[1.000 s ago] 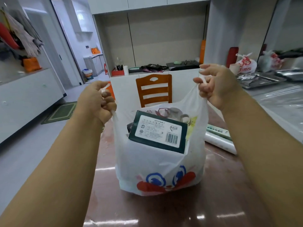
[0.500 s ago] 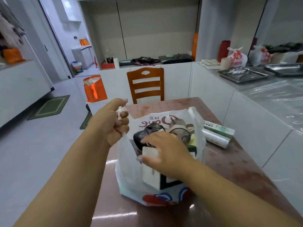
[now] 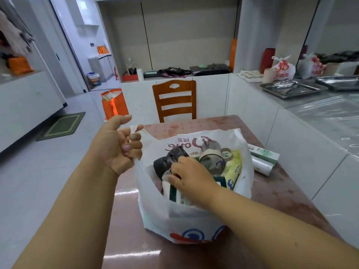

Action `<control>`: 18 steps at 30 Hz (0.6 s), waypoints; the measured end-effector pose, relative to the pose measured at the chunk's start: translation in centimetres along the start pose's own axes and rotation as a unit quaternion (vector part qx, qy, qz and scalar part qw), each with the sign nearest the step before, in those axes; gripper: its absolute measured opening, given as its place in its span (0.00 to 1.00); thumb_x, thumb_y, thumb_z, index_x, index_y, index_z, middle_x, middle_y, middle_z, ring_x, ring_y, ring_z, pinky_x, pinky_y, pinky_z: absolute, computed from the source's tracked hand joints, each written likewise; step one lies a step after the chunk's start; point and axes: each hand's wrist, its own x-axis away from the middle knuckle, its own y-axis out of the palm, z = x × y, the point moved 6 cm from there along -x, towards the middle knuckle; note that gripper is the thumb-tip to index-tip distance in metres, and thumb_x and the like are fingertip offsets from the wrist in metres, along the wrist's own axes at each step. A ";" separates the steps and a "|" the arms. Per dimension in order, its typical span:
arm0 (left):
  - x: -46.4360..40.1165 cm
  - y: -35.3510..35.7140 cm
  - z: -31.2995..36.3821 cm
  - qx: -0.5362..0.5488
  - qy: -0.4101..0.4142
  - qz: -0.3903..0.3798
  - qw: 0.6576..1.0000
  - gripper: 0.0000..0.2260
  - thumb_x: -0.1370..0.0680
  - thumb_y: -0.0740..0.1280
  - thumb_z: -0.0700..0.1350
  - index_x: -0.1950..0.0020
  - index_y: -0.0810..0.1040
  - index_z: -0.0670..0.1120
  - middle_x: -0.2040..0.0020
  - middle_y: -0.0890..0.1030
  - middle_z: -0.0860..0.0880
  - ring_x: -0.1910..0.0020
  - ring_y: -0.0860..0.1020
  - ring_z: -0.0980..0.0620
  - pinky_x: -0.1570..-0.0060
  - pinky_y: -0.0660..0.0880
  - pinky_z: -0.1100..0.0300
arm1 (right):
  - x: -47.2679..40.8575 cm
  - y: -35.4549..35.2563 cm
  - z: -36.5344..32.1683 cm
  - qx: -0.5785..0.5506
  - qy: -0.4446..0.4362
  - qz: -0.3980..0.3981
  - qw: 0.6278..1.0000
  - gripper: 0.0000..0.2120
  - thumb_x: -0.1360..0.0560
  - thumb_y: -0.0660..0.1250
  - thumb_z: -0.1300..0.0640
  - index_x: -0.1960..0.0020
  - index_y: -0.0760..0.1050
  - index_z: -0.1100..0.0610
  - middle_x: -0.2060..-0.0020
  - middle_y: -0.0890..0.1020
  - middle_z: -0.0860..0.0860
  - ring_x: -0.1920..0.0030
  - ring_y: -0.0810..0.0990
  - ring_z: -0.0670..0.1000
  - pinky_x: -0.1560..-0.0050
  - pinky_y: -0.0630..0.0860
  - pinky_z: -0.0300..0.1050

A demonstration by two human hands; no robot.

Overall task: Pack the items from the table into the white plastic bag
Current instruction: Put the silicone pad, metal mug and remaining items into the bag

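White plastic bag (image 3: 186, 220), thin and crinkled, printed with red and blue swirls low on its near face and dark red lettering inside its far wall, stands upright on the glossy reddish-brown counter (image 3: 281, 193), near the middle. Mouth gapes wide. Left hand (image 3: 118, 146): grip closed round the bag's left handle (image 3: 135, 131), fingers curled, thumb up, the strap pulled taut upward from the bag's left edge. Right hand (image 3: 189, 176): reaching down into the bag's mouth, fingers bent onto the top edge of a flat white-and-dark-green box (image 3: 172, 191) standing on end inside; whether the grip pinches the box or only presses on it cannot be told, fingertips are hidden. Contents visible around the hand: a crumpled black plastic bundle (image 3: 171, 159) at the left back, a brown-cored roll of clear tape (image 3: 212, 160) at the middle, a second smaller roll (image 3: 227, 154) touching it behind, and a pale yellow packet (image 3: 233, 166) with blue print leaning against the bag's right wall. Right handle hangs slack over the far right rim. On the counter just beside the bag's right side, outside it: a long green-and-white carton (image 3: 264, 153) and, touching its near side, a roll of clear plastic film (image 3: 261, 166). Orange wooden slat-back chair (image 3: 174, 100) stands at the counter's far end.
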 end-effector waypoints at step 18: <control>-7.2 4.9 6.1 -0.425 0.100 0.121 0.892 0.24 0.20 0.57 0.58 0.62 0.77 0.40 0.69 0.72 0.44 0.71 0.69 0.48 0.68 0.67 0.58 | -3.7 -19.2 15.5 -0.164 0.198 0.334 0.907 0.19 0.19 0.56 0.49 0.54 0.75 0.63 0.62 0.79 0.55 0.61 0.76 0.53 0.64 0.69 0.44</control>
